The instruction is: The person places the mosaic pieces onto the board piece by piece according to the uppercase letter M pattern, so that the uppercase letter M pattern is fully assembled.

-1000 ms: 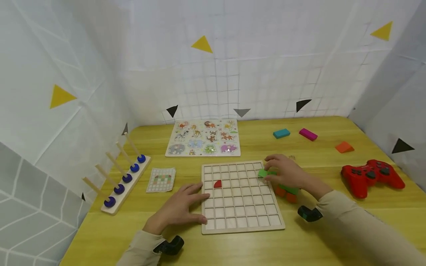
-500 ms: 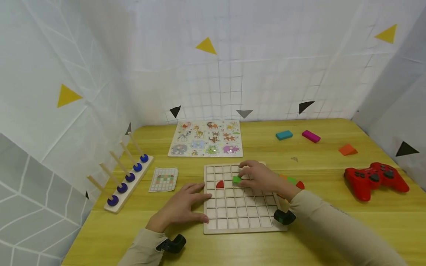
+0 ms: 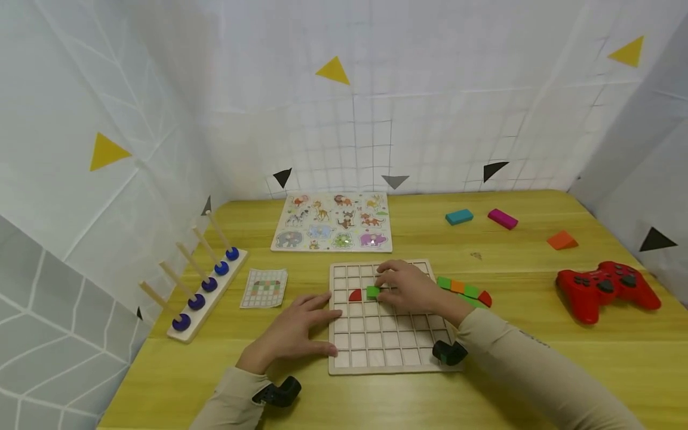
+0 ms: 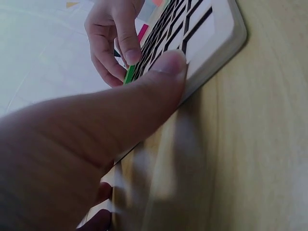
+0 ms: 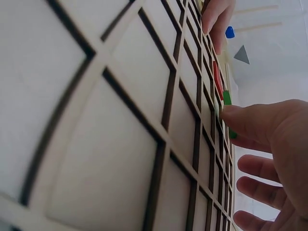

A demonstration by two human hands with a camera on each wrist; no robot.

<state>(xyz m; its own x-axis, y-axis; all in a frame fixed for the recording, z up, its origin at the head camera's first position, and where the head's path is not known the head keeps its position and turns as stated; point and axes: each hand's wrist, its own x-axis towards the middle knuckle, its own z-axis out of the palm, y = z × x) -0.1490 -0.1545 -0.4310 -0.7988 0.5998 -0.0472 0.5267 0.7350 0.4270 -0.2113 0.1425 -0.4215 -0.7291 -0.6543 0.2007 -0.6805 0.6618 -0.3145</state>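
Hands first: your left hand (image 3: pixel 292 334) lies flat at the left edge of the grid board (image 3: pixel 392 349), fingers straight and a little spread, the thumb against the board's edge. Your right hand (image 3: pixel 411 286) is over the board's upper middle, its fingers curled and pinching a green block (image 3: pixel 373 292). That block sits on a cell just right of the red piece (image 3: pixel 355 295), which is already in the grid's third row. From the left wrist, the green block (image 4: pixel 129 74) shows between the right hand's fingertips at the board's surface.

Just right of the board lies a row of loose pieces (image 3: pixel 463 290), green, orange and red. Left of it are a pattern card (image 3: pixel 264 288) and a peg rack (image 3: pixel 201 286). A red gamepad (image 3: pixel 604 288) sits well to the right. Farther back lie the animal puzzle (image 3: pixel 333 223) and three blocks: teal (image 3: pixel 459 217), magenta (image 3: pixel 503 218) and orange (image 3: pixel 561 240).
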